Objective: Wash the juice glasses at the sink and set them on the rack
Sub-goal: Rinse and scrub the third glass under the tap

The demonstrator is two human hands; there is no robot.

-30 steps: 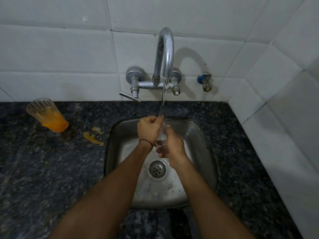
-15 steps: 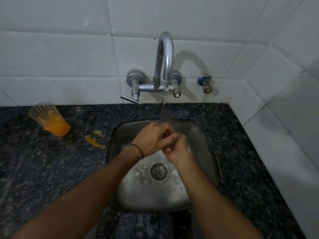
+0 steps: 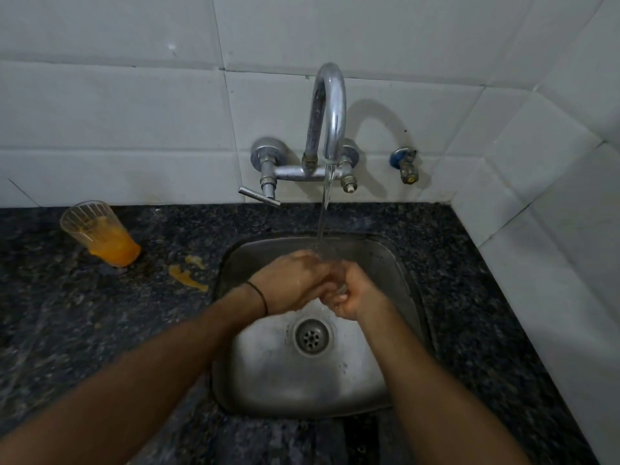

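Both hands meet over the steel sink [image 3: 231, 380], under the running stream from the tap [image 3: 330, 122]. My right hand [image 3: 357, 297] grips a clear juice glass [image 3: 341, 289], of which only a small wet glint shows between the fingers. My left hand [image 3: 295, 280] wraps over the glass from the left, and the water lands on its knuckles. A second juice glass [image 3: 100, 233], with orange juice in its bottom, stands on the counter at the far left.
Spilled orange juice [image 3: 188, 276] lies on the dark granite counter [image 3: 84, 330] between that glass and the sink. The tap lever [image 3: 258, 196] sticks out to the left. A blue valve [image 3: 406, 166] is on the tiled wall. The drain [image 3: 312, 337] lies below my hands.
My hands have dropped lower into the sink and closed tighter together round the glass. The left hand has turned over its top. The water keeps running.
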